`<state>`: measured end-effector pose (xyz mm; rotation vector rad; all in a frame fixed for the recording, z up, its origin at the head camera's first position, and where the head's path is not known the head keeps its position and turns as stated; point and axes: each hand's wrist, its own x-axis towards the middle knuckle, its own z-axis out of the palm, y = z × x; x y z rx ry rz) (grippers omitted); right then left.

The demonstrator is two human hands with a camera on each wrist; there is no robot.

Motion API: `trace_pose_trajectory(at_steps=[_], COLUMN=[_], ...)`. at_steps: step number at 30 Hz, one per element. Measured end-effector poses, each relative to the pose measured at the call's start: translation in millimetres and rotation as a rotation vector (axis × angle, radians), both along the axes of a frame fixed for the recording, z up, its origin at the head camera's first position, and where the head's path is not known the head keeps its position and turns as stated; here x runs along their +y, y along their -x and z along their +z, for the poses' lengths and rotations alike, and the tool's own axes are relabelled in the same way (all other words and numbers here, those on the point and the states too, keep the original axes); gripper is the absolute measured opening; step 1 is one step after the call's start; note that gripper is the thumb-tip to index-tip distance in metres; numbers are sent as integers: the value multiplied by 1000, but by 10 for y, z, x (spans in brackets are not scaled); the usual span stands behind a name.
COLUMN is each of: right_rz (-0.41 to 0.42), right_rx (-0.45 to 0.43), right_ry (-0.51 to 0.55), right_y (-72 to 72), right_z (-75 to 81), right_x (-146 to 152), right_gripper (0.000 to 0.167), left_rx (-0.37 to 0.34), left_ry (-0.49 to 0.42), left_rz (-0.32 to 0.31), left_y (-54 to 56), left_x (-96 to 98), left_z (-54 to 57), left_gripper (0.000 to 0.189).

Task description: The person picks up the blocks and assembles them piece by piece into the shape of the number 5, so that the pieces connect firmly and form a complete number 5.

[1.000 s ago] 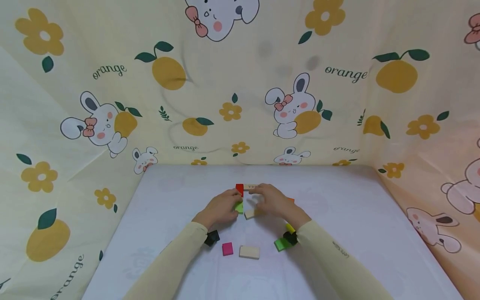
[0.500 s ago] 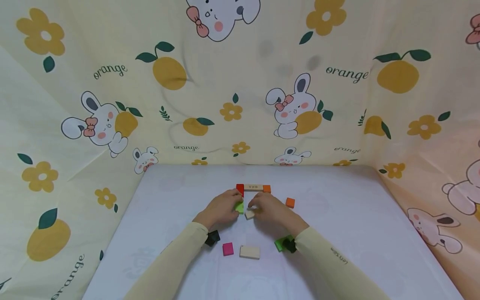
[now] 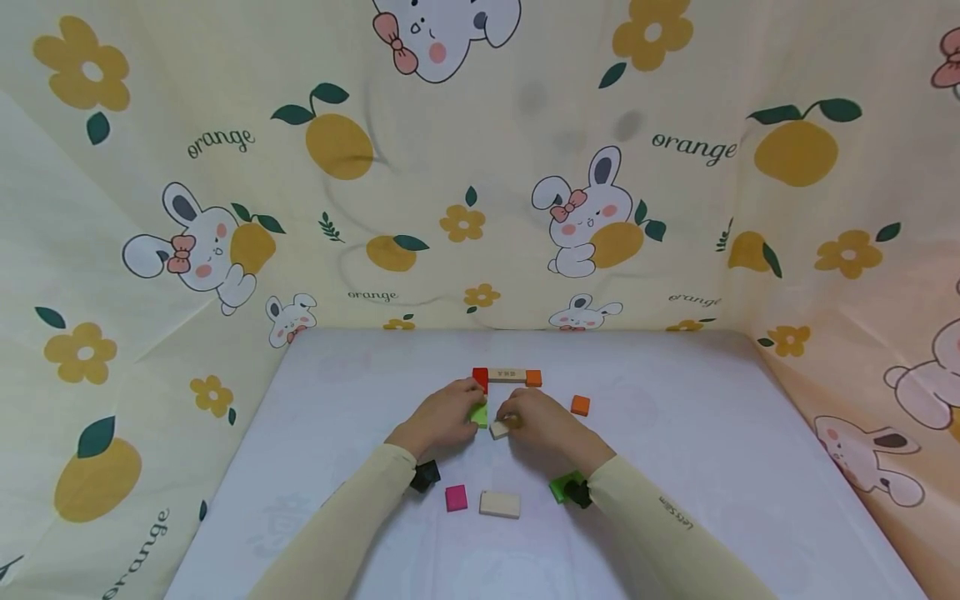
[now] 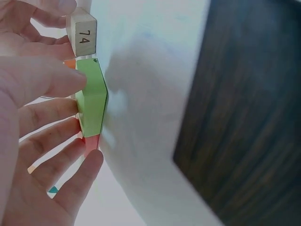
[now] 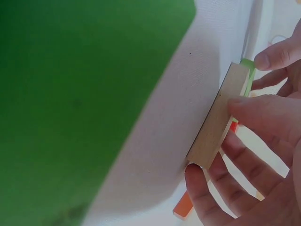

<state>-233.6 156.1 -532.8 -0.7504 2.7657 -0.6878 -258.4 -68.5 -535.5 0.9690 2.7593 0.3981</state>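
My left hand [image 3: 442,414] pinches a light green block [image 3: 479,416], with the thumb on one face and fingers along the opposite one in the left wrist view. Just beyond it, a red block [image 3: 480,377] lines up end to end with the green one. To the right, my right hand [image 3: 546,423] grips a plain wooden block [image 5: 218,117] between thumb and fingers. This block's end, printed 74, lies close to the green block's near end. Across the back, a wooden block [image 3: 507,375] with printed marks lies between the red block and an orange block [image 3: 533,378].
Another orange block [image 3: 581,405] lies right of my right hand. Nearer me are a pink block [image 3: 456,498], a wooden block [image 3: 499,504] and a green block [image 3: 564,487] by the right wrist. A dark object [image 3: 426,476] sits beside the left wrist.
My right hand has come down and towards me, and its fingers have closed on the wooden block. The back orange block has come into view. My left hand stays put.
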Motion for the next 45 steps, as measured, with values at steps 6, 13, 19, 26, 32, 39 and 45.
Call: trace_pose_trajectory(at_steps=[6,13,19,26,32,39,45], right_rz=[-18,-43,-57,-66,-98,-107,-105], right_rx=[-36,-60,-76,-65,-59,-53,-46], right_ry=[-9,-43,-45,-42,-74,-103,-94], right_y=[-10,-3,-5,15,49,76,75], right_z=[8,-6,34,84,116,103,92], right_x=[-6,-6,-9,-26,-64,-107,-125], right_gripper=[29,30,30,28,24,23,21], left_rx=[-3,-20,-22,-32,-21,-12,-15], left_ry=[-7,6,5,11,12,17,-5], left_rz=[-5,-1,-6,-6,-10,-11,-12], left_y=[1,-1,7,22,32,32,26], left_x=[-7,-1,-9,-18,-19,-21,-19], left_z=[-11,-16,-3,17,2,-22,-6], left_gripper=[40,42,41,41,40,39,38])
